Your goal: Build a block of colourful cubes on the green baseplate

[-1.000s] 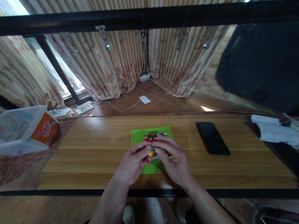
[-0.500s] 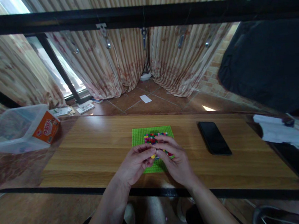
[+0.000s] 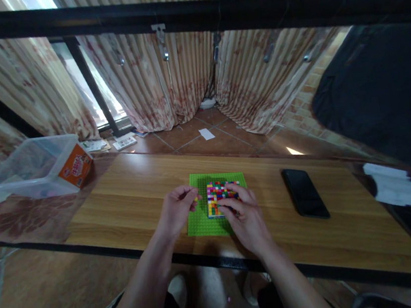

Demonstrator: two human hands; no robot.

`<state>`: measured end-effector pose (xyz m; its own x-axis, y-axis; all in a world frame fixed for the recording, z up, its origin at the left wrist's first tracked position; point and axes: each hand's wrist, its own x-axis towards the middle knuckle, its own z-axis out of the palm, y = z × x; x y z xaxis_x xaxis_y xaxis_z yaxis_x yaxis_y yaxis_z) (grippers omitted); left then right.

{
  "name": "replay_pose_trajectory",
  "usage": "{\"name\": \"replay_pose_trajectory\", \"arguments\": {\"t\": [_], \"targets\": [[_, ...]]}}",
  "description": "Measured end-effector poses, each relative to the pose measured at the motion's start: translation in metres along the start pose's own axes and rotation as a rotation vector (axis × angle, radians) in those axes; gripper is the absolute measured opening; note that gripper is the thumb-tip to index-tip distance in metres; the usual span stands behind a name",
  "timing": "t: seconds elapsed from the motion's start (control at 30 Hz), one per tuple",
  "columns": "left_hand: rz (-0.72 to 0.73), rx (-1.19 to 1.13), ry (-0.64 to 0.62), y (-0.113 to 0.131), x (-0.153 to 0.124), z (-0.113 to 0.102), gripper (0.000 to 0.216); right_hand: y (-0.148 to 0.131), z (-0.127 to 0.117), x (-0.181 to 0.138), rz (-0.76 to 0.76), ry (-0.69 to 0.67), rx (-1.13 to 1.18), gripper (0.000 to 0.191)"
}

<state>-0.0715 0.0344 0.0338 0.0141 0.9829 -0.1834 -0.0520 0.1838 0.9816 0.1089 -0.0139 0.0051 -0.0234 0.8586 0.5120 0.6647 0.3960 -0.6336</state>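
Observation:
A green studded baseplate (image 3: 199,227) lies on the wooden table. On it sits a block of small multicoloured bricks (image 3: 213,198), in red, yellow, pink, blue, white and more. My left hand (image 3: 177,210) is raised over the plate's left edge, thumb and forefinger pinched on a tiny yellow brick (image 3: 196,199). My right hand (image 3: 249,218) hovers over the right part of the coloured block, fingers curved and apart. It hides some of the bricks; whether its fingertips touch them I cannot tell.
A black phone (image 3: 305,192) lies right of the plate on the table (image 3: 139,192). To the left stands a clear plastic bin (image 3: 38,167) with an orange label. White papers (image 3: 392,183) lie at the far right. A dark metal bar (image 3: 188,11) crosses above the table.
My hands were together over the plate and have parted. The left moved left with the yellow brick, uncovering more of the coloured block. The whole view has shifted slightly.

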Motion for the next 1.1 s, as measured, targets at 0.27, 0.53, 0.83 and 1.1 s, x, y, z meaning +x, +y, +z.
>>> {"name": "replay_pose_trajectory", "arguments": {"t": [0.27,0.53,0.83,1.1], "targets": [[0.124,0.47,-0.186,-0.016,-0.002,0.002,0.021,0.001,0.005,0.001,0.003,0.009,-0.091,0.009],[0.155,0.525,-0.207,-0.016,-0.004,0.005,0.022,0.0,0.009,0.0,-0.008,0.061,-0.079,0.009],[0.129,0.491,-0.212,-0.014,-0.005,0.007,0.021,-0.005,0.005,0.001,0.022,0.051,-0.081,0.01],[0.141,0.467,-0.205,-0.017,-0.004,0.007,0.021,-0.005,0.006,0.003,0.088,0.108,-0.074,0.014]]}}
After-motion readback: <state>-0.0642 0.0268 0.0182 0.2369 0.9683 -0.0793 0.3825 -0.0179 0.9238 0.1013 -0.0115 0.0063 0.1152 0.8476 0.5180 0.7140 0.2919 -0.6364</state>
